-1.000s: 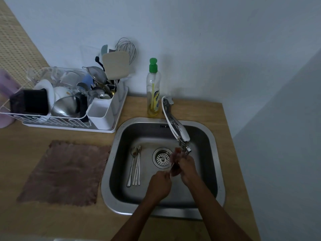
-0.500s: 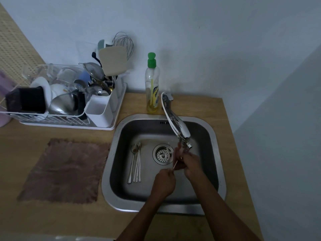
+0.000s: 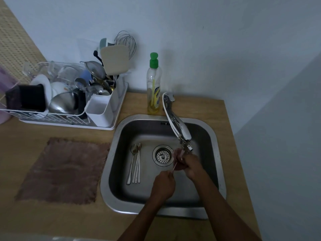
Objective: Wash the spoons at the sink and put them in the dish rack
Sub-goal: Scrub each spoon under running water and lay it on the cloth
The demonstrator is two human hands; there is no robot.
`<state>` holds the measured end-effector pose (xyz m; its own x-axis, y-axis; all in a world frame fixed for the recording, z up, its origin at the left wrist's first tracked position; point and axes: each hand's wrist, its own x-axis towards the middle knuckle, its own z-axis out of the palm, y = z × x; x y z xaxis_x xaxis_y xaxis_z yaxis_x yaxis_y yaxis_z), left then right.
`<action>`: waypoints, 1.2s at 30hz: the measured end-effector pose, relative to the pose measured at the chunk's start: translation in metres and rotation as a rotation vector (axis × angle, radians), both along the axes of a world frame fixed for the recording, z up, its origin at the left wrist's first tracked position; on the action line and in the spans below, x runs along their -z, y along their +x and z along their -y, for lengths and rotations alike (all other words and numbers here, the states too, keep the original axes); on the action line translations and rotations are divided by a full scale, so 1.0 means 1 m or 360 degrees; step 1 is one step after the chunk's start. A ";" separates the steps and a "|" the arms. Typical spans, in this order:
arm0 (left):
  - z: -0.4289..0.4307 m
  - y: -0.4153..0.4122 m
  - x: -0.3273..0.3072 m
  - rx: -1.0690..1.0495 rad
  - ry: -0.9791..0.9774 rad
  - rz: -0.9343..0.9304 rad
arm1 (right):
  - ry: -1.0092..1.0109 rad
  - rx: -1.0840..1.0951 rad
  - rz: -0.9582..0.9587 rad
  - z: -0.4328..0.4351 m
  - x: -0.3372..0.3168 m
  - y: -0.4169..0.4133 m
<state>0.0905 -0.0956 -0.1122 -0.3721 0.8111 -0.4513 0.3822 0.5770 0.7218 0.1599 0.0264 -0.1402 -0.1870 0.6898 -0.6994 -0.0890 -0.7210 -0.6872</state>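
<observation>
Fingers of your left hand [image 3: 163, 184]: curled tight round the thin handle of one spoon [image 3: 174, 167], held low inside the sink [image 3: 108, 171]

Fingers of your right hand [image 3: 192, 165]: closed on a pinkish scrubbing pad [image 3: 177, 158] wrapped about that spoon's bowl end, just under the faucet [image 3: 178, 129] spout; whether water is running, cannot tell

Stock, waiting spoons [image 3: 135, 164]: a small bundle side by side on the sink floor, left of the drain strainer [image 3: 163, 155]; exact count unclear

Destination, dish rack [image 3: 52, 116]: on the desk [image 3: 52, 220], well left of the sink, its cutlery holder [image 3: 99, 110] at the near right corner, crowded behind with utensils

Hazard 1: a wet, soapy handle may slide out of your left grip, so the spoon drops among the unwashed ones and you lose track of which is clean

Hazard 2: a curved bowl under a strong flow likely throws spray over the rim toward the soap bottle [image 3: 153, 84]

Hazard 3: the packed rack may snag or tip as you push a spoon in

Hazard 4: dim light could let residue pass you unseen
</observation>
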 end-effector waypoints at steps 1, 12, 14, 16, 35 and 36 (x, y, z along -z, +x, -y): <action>0.000 -0.001 -0.001 -0.0005 -0.0024 0.0012 | 0.0026 -0.0027 -0.0017 0.002 -0.001 -0.001; -0.003 -0.017 -0.003 0.0110 0.0004 0.0010 | 0.0056 -0.0026 -0.0138 0.012 -0.004 0.000; -0.004 -0.015 -0.004 0.0126 -0.0008 -0.0007 | 0.0082 0.0039 -0.0047 0.009 -0.002 0.002; -0.003 -0.014 -0.006 0.0096 -0.0006 0.0043 | 0.0076 -0.0031 -0.0059 0.011 -0.007 0.000; -0.002 -0.001 -0.012 0.0048 -0.0041 0.0114 | 0.0092 0.0067 0.0028 0.008 -0.018 0.002; -0.001 0.001 -0.015 0.0043 -0.0051 0.0117 | 0.0104 0.0028 0.0068 0.009 -0.018 0.002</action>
